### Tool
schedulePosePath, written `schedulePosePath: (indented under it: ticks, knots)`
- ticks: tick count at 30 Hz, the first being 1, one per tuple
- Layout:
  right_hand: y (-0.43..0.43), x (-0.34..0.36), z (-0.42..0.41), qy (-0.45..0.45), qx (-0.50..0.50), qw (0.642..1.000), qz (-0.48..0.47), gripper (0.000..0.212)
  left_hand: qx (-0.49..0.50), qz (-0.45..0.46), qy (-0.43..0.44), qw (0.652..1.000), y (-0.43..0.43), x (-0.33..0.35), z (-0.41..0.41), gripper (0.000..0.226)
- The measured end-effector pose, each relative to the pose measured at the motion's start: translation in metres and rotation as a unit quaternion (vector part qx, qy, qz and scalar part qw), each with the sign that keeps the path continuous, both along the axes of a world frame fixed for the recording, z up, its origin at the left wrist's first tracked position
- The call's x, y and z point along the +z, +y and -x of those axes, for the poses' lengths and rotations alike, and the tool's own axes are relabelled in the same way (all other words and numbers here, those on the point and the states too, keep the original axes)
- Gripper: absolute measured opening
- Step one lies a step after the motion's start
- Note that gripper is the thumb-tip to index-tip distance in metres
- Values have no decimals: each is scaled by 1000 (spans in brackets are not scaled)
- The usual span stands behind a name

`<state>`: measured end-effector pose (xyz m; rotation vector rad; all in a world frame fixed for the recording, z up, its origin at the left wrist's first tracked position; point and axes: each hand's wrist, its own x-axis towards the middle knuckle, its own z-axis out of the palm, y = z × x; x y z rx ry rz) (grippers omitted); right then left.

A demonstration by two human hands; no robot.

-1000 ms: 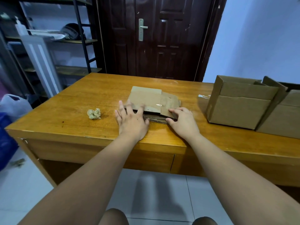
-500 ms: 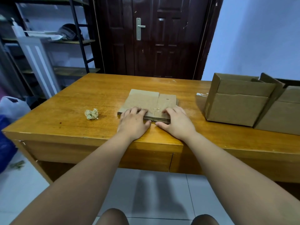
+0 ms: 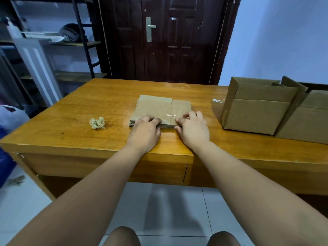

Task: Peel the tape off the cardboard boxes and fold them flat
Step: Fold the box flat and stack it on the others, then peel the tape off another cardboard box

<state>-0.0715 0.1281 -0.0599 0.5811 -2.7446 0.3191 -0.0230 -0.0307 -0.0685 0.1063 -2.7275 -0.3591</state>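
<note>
So from my feed, the flat box is lying in the middle of the table, a bit toward the near edge, folded down into a low stack of layers. Both hands are on its 6 o'clock edge. The left hand has its fingers curled down over the near left corner, tips on the top face; I can't see its thumb. The right hand is at the near right corner, fingers bent on top and the thumb tucked against the front edge, so it's pinching the cardboard. Between the two hands there's a shiny tape strip stuck across the seam on top. At 9 o'clock from the flat box, well apart, sits a tape ball. At 3 o'clock there's an open box standing upright with its flaps up, and a second box touching it further right. A small tape scrap lies just beside the open box's left side. At 12 o'clock, past the table, is a dark door, with a shelf around 10.
</note>
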Motion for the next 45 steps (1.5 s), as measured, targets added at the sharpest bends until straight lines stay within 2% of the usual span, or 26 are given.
schedulePosePath:
  ticks: [3,6,9,12,15,18,21,25,27,30,34,36,38,40,41,42,43,45]
  knots:
    - [-4,-1,1,-39,-23,996,71,42,-44,6,-4,999,0,2,-4,44]
    - [-2,-1,-1,-47,11,994,97,49,-43,42,-52,997,-1,4,-3,48]
    - [7,2,-9,10,33,995,92,48,-20,89,-61,994,-1,3,-2,50]
    - [23,16,-16,101,0,991,87,47,-6,120,-34,992,1,3,-5,49]
    - [44,40,-14,179,-58,973,132,56,-12,134,-25,991,2,5,-8,46]
    - [69,63,-7,193,-158,947,202,64,-21,143,-14,989,2,5,-11,44]
    - [92,73,1,158,-220,949,162,67,-27,138,4,990,2,6,-14,45]
    - [107,73,4,105,-236,963,71,75,-26,121,38,992,5,7,-17,43]
    - [107,75,2,106,-240,964,54,70,-24,131,49,990,6,7,-18,42]
    - [105,81,-1,105,-235,966,18,43,-44,176,50,982,9,10,-20,45]
    - [97,98,-10,105,-154,982,-14,30,-50,293,9,955,19,19,-24,44]
    - [88,108,-15,115,-105,987,22,24,-42,321,-18,946,24,22,-25,46]
    - [80,122,-22,114,-42,987,102,17,-20,241,-19,970,29,26,-23,47]
    - [74,136,-30,80,24,977,195,21,-4,52,26,998,34,35,-22,46]
    - [72,143,-35,61,48,965,251,22,-9,-76,39,996,36,43,-23,48]
    - [70,148,-40,41,63,946,315,21,-24,-212,41,976,40,54,-25,51]
    - [68,151,-45,15,74,919,387,19,-39,-336,33,940,43,65,-27,54]
    - [67,154,-49,-62,89,848,518,16,-67,-520,27,851,46,85,-33,55]
